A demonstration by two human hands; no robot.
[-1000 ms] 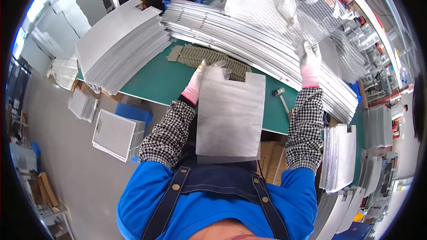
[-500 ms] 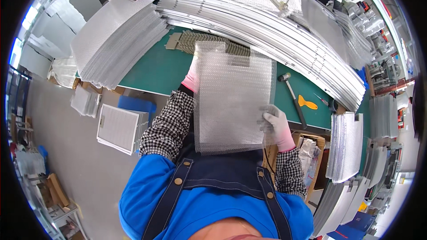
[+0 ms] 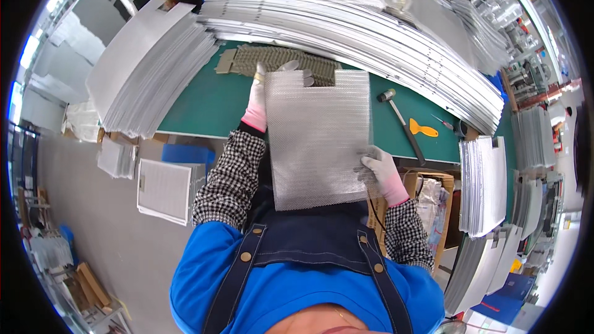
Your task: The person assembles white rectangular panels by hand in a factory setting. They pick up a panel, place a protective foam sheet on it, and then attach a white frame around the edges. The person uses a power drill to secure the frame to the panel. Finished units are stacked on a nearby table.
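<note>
A rectangular silvery wire mesh sheet (image 3: 318, 148) with a notch in its top edge is held up in front of my apron, above the near edge of the green bench. My left hand (image 3: 256, 102), in a white and pink glove, grips its upper left edge; some fingers pass behind the mesh and show at the notch. Lower on the right edge, my right hand (image 3: 383, 173), gloved alike, pinches the sheet, with fingertips seen through the mesh. Whether it is one sheet or several layers, I cannot tell. Behind its top edge lies a row of beige ridged pieces (image 3: 244, 60).
A hammer (image 3: 402, 127) and a yellow scraper (image 3: 422, 128) lie right on the green bench (image 3: 195, 108). Long metal strips (image 3: 346, 25) are stacked behind. Mesh sheet stacks stand at left (image 3: 148, 68) and right (image 3: 482, 188). A cardboard box (image 3: 448, 204) sits below the bench edge.
The mesh edges, earlier doubled and offset, now lie closer together. My left hand has shifted outward along the left edge, with its fingers showing at the top. My right hand keeps its hold.
</note>
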